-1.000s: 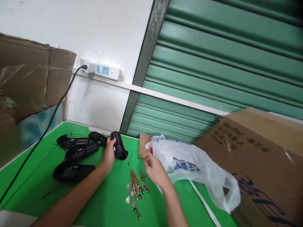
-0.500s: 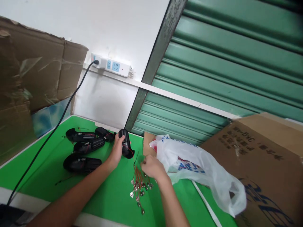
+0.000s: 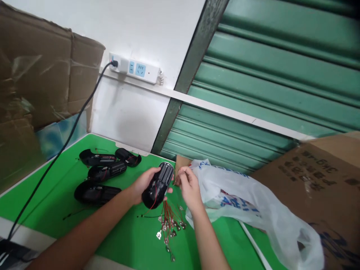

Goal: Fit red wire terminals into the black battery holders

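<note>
Four black plastic housings (image 3: 97, 194) are kinda clustered on the green table (image 3: 132, 240), another wired black housing (image 3: 159, 183) is clasped in the left hand (image 3: 141, 184), wired metal contacts (image 3: 165, 227) are bunched below, and the right hand's (image 3: 191, 189) fingertips are pressed together, anything pinched being too tiny to tell.

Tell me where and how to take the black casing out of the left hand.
Probably best by the far end of the black casing, coming from the right: the left hand covers the left edge, its fingertips show on the right lower down, and a red wire runs over the near end.
</note>
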Demonstrator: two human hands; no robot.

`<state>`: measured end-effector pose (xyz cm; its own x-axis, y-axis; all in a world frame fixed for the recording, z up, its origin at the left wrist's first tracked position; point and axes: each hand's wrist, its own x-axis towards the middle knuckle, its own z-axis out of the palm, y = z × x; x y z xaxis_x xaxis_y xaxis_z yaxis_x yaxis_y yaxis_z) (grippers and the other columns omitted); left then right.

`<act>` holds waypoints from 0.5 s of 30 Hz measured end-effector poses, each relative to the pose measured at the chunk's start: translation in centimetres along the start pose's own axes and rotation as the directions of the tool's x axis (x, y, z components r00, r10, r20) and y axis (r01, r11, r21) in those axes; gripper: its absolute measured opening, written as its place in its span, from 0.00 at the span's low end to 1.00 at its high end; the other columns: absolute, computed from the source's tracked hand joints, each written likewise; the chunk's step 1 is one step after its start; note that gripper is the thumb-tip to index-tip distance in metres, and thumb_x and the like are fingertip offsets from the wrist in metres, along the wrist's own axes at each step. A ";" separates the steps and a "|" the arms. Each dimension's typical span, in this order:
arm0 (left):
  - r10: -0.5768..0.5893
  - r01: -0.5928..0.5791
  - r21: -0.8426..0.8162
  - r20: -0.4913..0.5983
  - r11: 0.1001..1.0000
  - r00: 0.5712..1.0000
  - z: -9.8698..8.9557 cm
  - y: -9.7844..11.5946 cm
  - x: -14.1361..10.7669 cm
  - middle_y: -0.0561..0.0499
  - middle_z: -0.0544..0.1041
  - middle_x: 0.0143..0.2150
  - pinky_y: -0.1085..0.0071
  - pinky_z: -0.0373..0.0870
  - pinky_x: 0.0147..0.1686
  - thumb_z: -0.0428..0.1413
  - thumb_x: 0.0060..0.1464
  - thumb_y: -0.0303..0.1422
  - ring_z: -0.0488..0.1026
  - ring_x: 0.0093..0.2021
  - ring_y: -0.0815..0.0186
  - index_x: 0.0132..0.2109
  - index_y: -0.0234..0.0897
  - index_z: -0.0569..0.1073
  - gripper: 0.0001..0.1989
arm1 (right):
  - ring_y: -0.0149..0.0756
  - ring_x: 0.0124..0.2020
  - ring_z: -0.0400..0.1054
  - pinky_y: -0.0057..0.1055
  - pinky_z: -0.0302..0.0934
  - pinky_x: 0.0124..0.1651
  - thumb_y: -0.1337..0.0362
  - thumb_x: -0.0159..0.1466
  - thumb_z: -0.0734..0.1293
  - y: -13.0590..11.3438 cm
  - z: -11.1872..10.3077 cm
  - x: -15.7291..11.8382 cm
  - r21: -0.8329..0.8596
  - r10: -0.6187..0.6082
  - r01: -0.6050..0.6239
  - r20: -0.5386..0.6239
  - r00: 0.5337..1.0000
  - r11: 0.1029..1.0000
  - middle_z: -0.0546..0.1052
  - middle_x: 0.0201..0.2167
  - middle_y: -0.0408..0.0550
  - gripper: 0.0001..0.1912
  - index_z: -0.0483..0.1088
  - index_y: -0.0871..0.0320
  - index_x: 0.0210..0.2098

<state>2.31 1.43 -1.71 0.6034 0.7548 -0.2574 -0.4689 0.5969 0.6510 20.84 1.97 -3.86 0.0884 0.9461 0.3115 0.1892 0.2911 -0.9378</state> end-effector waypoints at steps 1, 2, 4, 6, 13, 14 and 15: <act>-0.016 0.016 0.018 -0.002 1.000 1.000 0.0 -0.2 0.0 0.40 0.84 0.37 0.65 0.78 0.27 0.50 0.65 0.42 0.83 0.32 0.55 0.55 0.29 0.77 0.23 | 0.32 0.22 0.55 0.29 0.52 0.26 0.50 0.66 0.63 0.0 0.1 -0.3 0.011 -0.007 0.008 -0.041 0.999 1.000 0.62 0.21 0.36 0.15 0.63 0.53 0.30; -0.025 0.025 0.038 -0.011 0.999 1.000 0.1 -0.4 0.0 0.41 0.84 0.35 0.65 0.78 0.27 0.51 0.64 0.42 0.82 0.32 0.56 0.54 0.28 0.77 0.23 | 0.32 0.22 0.55 0.29 0.52 0.27 0.51 0.67 0.62 -0.1 0.2 -0.5 0.017 -0.017 0.018 -0.080 0.997 1.000 0.62 0.21 0.36 0.14 0.63 0.53 0.31; -0.039 0.041 0.083 -0.022 0.996 0.999 0.1 -0.8 -0.1 0.42 0.83 0.33 0.67 0.78 0.28 0.52 0.63 0.43 0.82 0.31 0.58 0.52 0.28 0.78 0.23 | 0.33 0.23 0.55 0.29 0.52 0.28 0.52 0.67 0.63 -0.3 0.3 -1.0 0.016 -0.042 0.045 -0.153 0.987 0.999 0.62 0.22 0.36 0.13 0.63 0.53 0.31; -0.065 0.066 0.143 -0.009 0.988 0.998 0.2 -1.0 -0.3 0.41 0.84 0.32 0.69 0.76 0.28 0.53 0.62 0.46 0.80 0.28 0.60 0.51 0.28 0.79 0.25 | 0.33 0.25 0.56 0.29 0.52 0.29 0.54 0.67 0.63 -0.3 0.4 -1.3 0.009 -0.061 0.065 -0.215 0.975 0.998 0.62 0.23 0.37 0.11 0.63 0.53 0.32; -0.093 0.095 0.300 -0.021 0.949 0.995 1.0 -1.3 -0.7 0.39 0.85 0.32 0.74 0.70 0.25 0.59 0.54 0.52 0.78 0.25 0.64 0.43 0.29 0.80 0.27 | 0.33 0.25 0.56 0.30 0.53 0.30 0.57 0.62 0.62 -0.5 0.7 -1.4 0.007 -0.025 0.029 -0.335 0.942 1.000 0.63 0.23 0.37 0.08 0.64 0.54 0.30; -0.088 0.090 0.305 -0.022 0.948 0.996 1.1 -1.3 -0.7 0.39 0.85 0.32 0.74 0.70 0.25 0.60 0.54 0.52 0.78 0.25 0.64 0.43 0.29 0.80 0.27 | 0.32 0.25 0.56 0.30 0.53 0.30 0.57 0.61 0.62 -0.5 0.7 -1.3 0.007 -0.019 0.023 -0.344 0.939 1.000 0.63 0.23 0.37 0.09 0.64 0.54 0.30; -0.088 0.089 0.293 -0.017 0.952 0.996 1.2 -1.4 -0.7 0.39 0.85 0.32 0.74 0.69 0.25 0.60 0.53 0.52 0.78 0.25 0.64 0.43 0.29 0.79 0.26 | 0.32 0.25 0.57 0.30 0.53 0.30 0.56 0.61 0.62 -0.6 0.7 -1.3 0.012 -0.011 0.017 -0.351 0.936 1.000 0.62 0.22 0.36 0.09 0.64 0.54 0.29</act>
<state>3.28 -0.26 -1.59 0.6315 0.7038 -0.3254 -0.2037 0.5555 0.8062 19.94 0.71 -3.82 0.4238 0.8328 0.3561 0.1789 0.3085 -0.9343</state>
